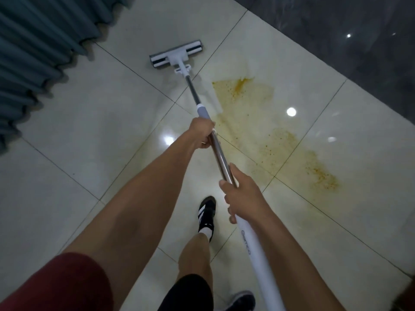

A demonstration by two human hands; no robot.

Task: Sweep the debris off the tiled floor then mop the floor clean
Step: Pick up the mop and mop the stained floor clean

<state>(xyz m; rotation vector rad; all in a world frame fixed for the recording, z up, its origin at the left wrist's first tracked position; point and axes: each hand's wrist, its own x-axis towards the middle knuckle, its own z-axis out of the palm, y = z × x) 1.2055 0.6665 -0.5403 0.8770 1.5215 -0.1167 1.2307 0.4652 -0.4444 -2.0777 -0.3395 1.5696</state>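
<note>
A flat mop with a white and black head (176, 54) rests on the glossy cream tiled floor (101, 122), far ahead of me. Its metal and white handle (221, 160) runs back toward my body. My left hand (202, 133) grips the handle just below the grey collar. My right hand (241, 194) grips it lower down, where the metal meets the white tube. A yellow-brown smeared stain with specks (269, 135) spreads over the tiles to the right of the handle. The mop head lies left of the stain's far end.
Grey-blue pleated curtains (33, 52) hang along the left. A dark glossy floor band (359, 41) borders the tiles at the upper right. My foot in a black and white shoe (207, 212) stands below the hands, the other shoe (242, 301) at the bottom edge.
</note>
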